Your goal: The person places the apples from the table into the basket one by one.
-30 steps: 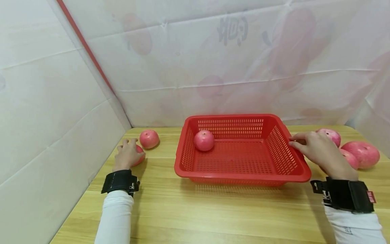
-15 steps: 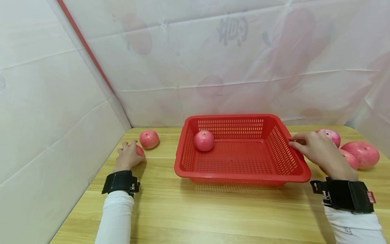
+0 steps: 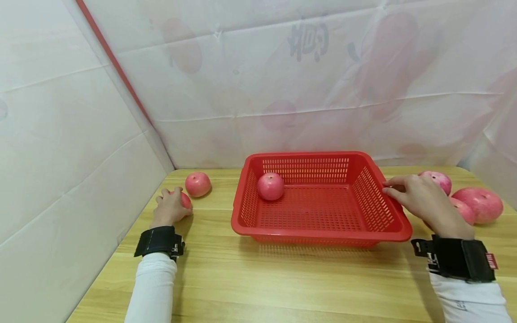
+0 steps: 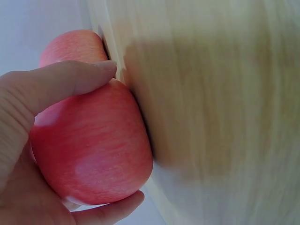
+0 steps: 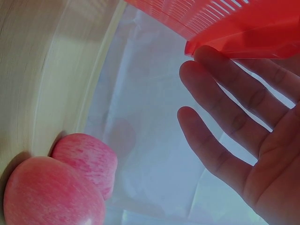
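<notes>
On the left of the table my left hand (image 3: 168,208) grips a red apple (image 4: 96,145), thumb on one side and fingers on the other. The apple's underside is right at the tabletop, and in the head view the hand covers much of it. Just behind it lies a second apple (image 3: 198,184). A red plastic basket (image 3: 315,233) stands in the middle with one apple (image 3: 270,186) inside at its left. My right hand (image 3: 422,197) holds the basket's right rim between thumb and forefinger; the other fingers (image 5: 220,103) stretch out below the rim.
Behind my right hand are a mottled pink apple (image 3: 438,181), a larger apple (image 3: 480,204) and another apple (image 3: 464,211) partly hidden by the hand. A pale printed sheet (image 3: 250,80) hangs along the back of the wooden table (image 3: 282,282), and another covers the left side.
My left hand's fingers and thumb have come in round the apple, the thumb now against its near right side. The right hand and basket have stayed in place.
</notes>
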Action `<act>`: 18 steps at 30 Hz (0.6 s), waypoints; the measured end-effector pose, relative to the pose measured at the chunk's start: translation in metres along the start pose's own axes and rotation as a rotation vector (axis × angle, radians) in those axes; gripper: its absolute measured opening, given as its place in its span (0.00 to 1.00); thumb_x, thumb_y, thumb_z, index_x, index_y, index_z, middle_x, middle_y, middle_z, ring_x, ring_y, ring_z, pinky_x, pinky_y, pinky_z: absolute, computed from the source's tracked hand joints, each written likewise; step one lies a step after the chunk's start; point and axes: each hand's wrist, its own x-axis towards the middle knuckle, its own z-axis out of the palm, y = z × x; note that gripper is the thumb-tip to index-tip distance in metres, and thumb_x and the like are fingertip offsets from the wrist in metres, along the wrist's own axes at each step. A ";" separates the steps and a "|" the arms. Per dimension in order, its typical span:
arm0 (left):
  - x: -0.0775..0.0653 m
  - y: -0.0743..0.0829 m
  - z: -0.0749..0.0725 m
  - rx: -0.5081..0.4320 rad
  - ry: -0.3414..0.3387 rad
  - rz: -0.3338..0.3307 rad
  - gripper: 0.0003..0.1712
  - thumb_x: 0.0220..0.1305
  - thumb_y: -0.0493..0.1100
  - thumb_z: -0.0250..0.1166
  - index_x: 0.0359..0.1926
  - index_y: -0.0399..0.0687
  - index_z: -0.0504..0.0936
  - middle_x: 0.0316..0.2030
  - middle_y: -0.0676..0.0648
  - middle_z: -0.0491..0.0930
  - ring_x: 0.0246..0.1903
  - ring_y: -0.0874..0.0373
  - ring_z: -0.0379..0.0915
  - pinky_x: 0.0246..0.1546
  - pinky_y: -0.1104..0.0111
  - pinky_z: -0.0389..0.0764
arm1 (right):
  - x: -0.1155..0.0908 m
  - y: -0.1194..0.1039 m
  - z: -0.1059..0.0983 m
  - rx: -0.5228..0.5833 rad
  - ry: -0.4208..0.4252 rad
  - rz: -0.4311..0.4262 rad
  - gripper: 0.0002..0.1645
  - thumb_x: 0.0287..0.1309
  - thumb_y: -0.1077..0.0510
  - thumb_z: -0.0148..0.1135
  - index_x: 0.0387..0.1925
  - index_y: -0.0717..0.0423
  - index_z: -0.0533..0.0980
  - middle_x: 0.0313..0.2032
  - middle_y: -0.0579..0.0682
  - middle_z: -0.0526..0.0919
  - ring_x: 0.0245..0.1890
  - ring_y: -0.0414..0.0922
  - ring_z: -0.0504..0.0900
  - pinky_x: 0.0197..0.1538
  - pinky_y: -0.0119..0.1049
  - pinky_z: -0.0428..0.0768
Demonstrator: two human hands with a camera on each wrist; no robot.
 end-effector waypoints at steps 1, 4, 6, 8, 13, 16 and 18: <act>0.000 0.000 0.000 0.000 0.002 0.003 0.42 0.44 0.47 0.67 0.58 0.36 0.59 0.50 0.24 0.53 0.46 0.27 0.52 0.35 0.37 0.71 | 0.000 0.000 0.000 0.002 -0.001 0.001 0.16 0.51 0.57 0.62 0.39 0.65 0.79 0.28 0.60 0.83 0.29 0.52 0.78 0.32 0.48 0.72; -0.001 0.000 -0.001 0.001 0.010 0.012 0.41 0.44 0.46 0.67 0.57 0.36 0.59 0.49 0.25 0.54 0.45 0.28 0.53 0.34 0.38 0.72 | 0.000 0.000 0.000 0.007 -0.007 0.002 0.15 0.51 0.57 0.62 0.39 0.64 0.79 0.28 0.59 0.83 0.30 0.52 0.78 0.33 0.50 0.73; -0.002 0.000 -0.001 0.002 0.017 0.019 0.41 0.44 0.46 0.67 0.57 0.36 0.60 0.48 0.25 0.54 0.45 0.28 0.53 0.33 0.38 0.72 | 0.000 0.000 0.000 0.012 -0.010 0.008 0.15 0.52 0.57 0.62 0.39 0.64 0.79 0.28 0.59 0.83 0.30 0.53 0.78 0.33 0.52 0.73; -0.003 0.000 -0.002 0.004 0.026 0.025 0.40 0.44 0.46 0.66 0.57 0.36 0.60 0.47 0.26 0.55 0.45 0.29 0.54 0.32 0.38 0.73 | 0.000 0.000 0.001 0.016 -0.013 0.003 0.15 0.52 0.56 0.62 0.38 0.64 0.79 0.29 0.59 0.83 0.31 0.53 0.78 0.33 0.53 0.73; -0.003 0.001 -0.006 -0.004 0.057 0.030 0.41 0.43 0.47 0.66 0.58 0.38 0.60 0.48 0.26 0.55 0.45 0.30 0.54 0.32 0.38 0.73 | -0.001 -0.001 0.000 0.023 -0.014 0.010 0.15 0.52 0.57 0.62 0.38 0.64 0.79 0.29 0.59 0.83 0.30 0.53 0.78 0.34 0.54 0.74; -0.003 0.002 -0.009 -0.018 0.068 0.037 0.42 0.43 0.47 0.67 0.58 0.38 0.60 0.49 0.26 0.55 0.45 0.30 0.54 0.32 0.38 0.73 | -0.001 -0.001 -0.001 0.020 -0.011 0.005 0.15 0.52 0.57 0.62 0.38 0.64 0.79 0.28 0.59 0.83 0.30 0.52 0.78 0.33 0.53 0.73; -0.003 0.003 -0.011 -0.024 0.071 0.045 0.42 0.43 0.48 0.67 0.59 0.38 0.60 0.49 0.27 0.55 0.46 0.30 0.54 0.32 0.38 0.73 | -0.001 -0.001 -0.001 0.019 -0.005 -0.002 0.15 0.52 0.57 0.62 0.38 0.64 0.79 0.28 0.58 0.83 0.29 0.52 0.78 0.33 0.52 0.74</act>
